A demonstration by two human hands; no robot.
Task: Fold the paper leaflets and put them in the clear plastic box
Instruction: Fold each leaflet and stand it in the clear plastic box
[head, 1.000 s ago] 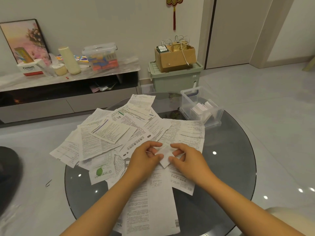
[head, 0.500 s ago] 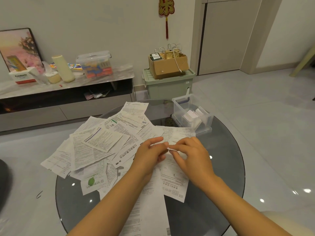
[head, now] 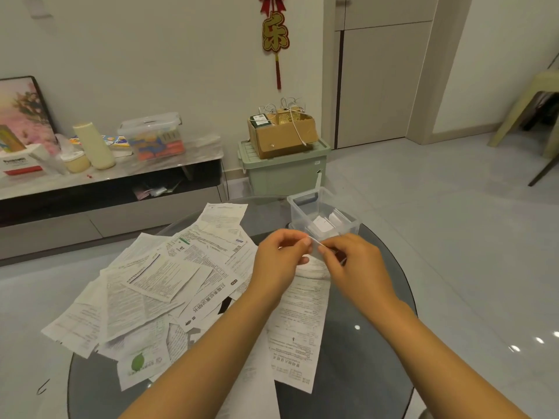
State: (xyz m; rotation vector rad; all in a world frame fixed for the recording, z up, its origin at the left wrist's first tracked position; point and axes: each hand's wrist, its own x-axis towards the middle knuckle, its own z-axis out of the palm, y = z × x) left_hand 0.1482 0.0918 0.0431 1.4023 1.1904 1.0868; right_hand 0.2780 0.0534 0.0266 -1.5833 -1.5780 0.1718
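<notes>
head | both grips pinched on folded leaflet (head: 314, 244) | clear box (head: 325, 219) just beyond

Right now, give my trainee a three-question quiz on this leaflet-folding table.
1. True or false: the clear plastic box already has folded papers inside.
2. What do the left hand and right hand pinch between them?
A. a small folded leaflet
B. a pen
C. a box lid
3. Fill in: the unfolded leaflets lie on a round ____ table.

Key: 1 true; 2 A; 3 glass.
</notes>
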